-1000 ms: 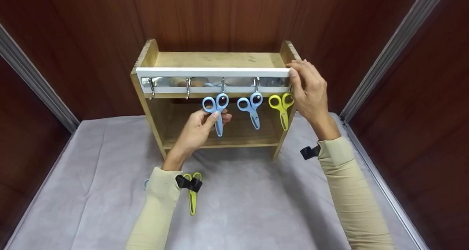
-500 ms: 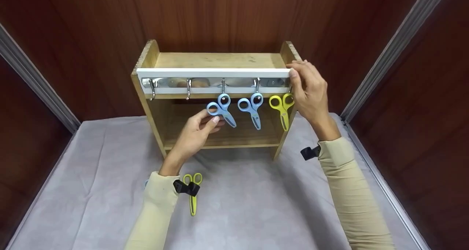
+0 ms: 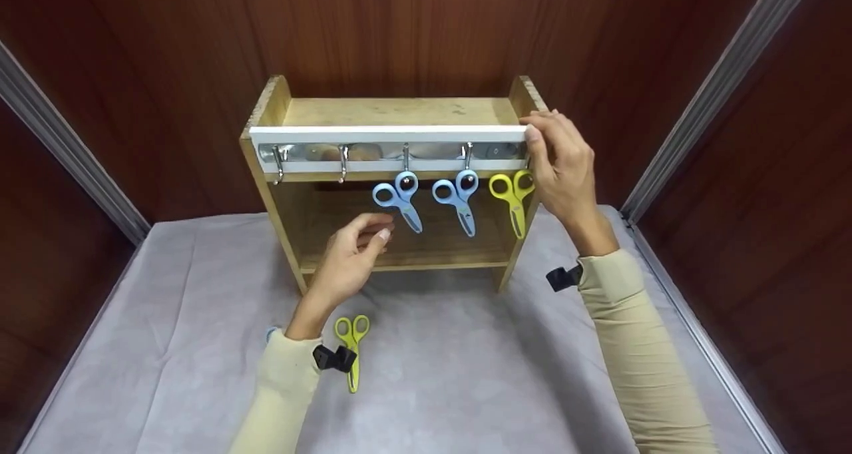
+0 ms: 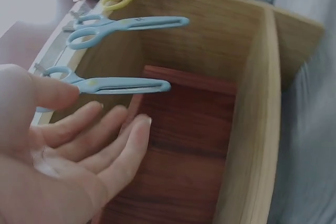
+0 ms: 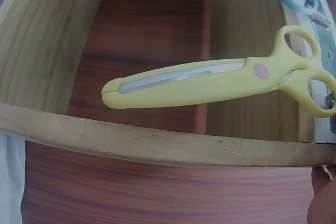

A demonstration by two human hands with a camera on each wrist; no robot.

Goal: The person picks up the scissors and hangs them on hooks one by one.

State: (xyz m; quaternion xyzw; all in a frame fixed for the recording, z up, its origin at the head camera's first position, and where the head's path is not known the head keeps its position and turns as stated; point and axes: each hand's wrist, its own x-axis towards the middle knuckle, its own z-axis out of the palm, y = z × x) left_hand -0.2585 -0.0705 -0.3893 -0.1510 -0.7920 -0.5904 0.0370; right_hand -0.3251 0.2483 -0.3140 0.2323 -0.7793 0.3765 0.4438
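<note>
My left hand (image 3: 349, 251) is just below and left of a pair of blue scissors (image 3: 401, 201), apart from it, fingers loosely bent and holding nothing. Those scissors hang by one loop from the middle hook of a white hook rail (image 3: 386, 134). On the hook to their right hang other blue scissors (image 3: 458, 201). Yellow scissors (image 3: 512, 201) hang at the rail's right end, seen close in the right wrist view; their hook is partly covered. My right hand (image 3: 562, 164) grips the rail's right end, thumb in front and fingers over the shelf's side.
The rail sits across the front of a wooden shelf (image 3: 399, 266). Two bare hooks (image 3: 343, 162) are on its left. More yellow scissors (image 3: 353, 341) lie on the grey cloth (image 3: 466, 374), partly behind the left wrist strap. A blue loop (image 3: 271, 334) peeks from behind the left sleeve.
My left hand has let go of the middle blue scissors and drawn back down and left. The scissors now hang tilted on their hook. My right hand has stayed put.
</note>
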